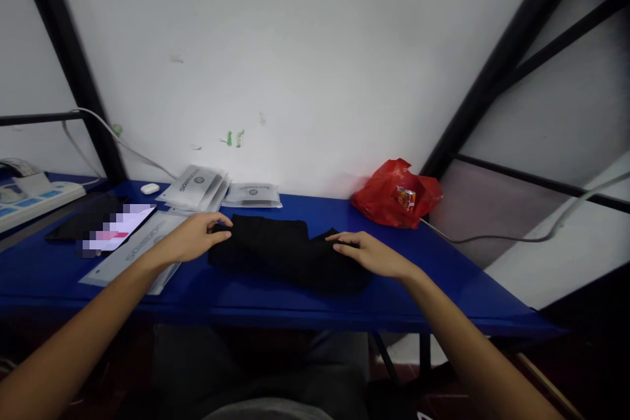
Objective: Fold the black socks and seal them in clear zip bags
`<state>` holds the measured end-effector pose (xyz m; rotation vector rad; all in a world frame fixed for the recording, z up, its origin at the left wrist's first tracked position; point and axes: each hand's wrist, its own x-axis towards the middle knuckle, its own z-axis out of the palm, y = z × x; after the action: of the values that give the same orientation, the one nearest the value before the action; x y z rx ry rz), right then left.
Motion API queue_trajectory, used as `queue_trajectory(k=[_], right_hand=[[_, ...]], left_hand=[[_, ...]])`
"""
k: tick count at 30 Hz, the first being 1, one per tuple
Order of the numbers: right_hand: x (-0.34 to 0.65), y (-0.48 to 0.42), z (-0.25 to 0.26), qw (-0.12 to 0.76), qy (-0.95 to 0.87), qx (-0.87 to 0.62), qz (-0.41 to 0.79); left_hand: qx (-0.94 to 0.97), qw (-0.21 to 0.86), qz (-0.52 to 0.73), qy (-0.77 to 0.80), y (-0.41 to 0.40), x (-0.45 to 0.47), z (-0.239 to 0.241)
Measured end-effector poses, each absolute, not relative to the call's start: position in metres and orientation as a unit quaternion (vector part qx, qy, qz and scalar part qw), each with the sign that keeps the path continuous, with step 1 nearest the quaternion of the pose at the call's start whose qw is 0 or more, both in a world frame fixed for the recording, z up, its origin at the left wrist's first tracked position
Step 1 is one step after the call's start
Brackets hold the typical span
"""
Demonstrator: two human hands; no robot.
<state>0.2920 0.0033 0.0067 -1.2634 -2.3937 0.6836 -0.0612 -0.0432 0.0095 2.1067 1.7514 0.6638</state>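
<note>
Black garment (280, 251): lay folded on the blue counter (443, 275), at 12 o'clock from the wearer, near the counter's middle.
Long axis: ran from 9 o'clock to 3 o'clock, along the counter's front edge; the 3 o'clock end sat slightly closer to the wearer.
Left hand (197, 237): rested on the garment's 9 o'clock end, at its far corner.
Left grip: narrow, fingers and thumb curled onto the cloth's edge; whether cloth was pinched between them could not be told.
Right hand (368, 253): lay on the garment's 3 o'clock end, palm down.
Right grip: wide and flat, fingers extended toward 9 o'clock, holding nothing.
Garment relative to grips: between the two hands, touching both; neither hand was clearly nearer.
Flat white package (128, 251): at 9 o'clock of the garment, partly under the left forearm.
Stacked white packages (199, 186): at 11 o'clock, against the wall.
Red plastic bag (396, 194): at 2 o'clock, well apart from the right hand.
Screened device (105, 226): at 9 o'clock, beyond the flat package.
</note>
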Motion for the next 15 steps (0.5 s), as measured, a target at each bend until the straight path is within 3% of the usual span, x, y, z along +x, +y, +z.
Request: queue_trajectory(k=[6, 12, 15], right_hand=[[0.288, 0.028, -0.009, 0.176, -0.829, -0.501, 0.176], [0.28, 0.033, -0.032, 0.145, -0.797, -0.586, 0.02], [0.278, 0.03, -0.04, 0.183, -0.805, -0.563, -0.048]], left_hand=[[0.709, 0.151, 0.202, 0.659, -0.008, -0.055, -0.002], [0.707, 0.032, 0.09, 0.701, 0.007, -0.048, -0.026], [0.725, -0.066, 0.057, 0.684, 0.0, -0.04, -0.032]])
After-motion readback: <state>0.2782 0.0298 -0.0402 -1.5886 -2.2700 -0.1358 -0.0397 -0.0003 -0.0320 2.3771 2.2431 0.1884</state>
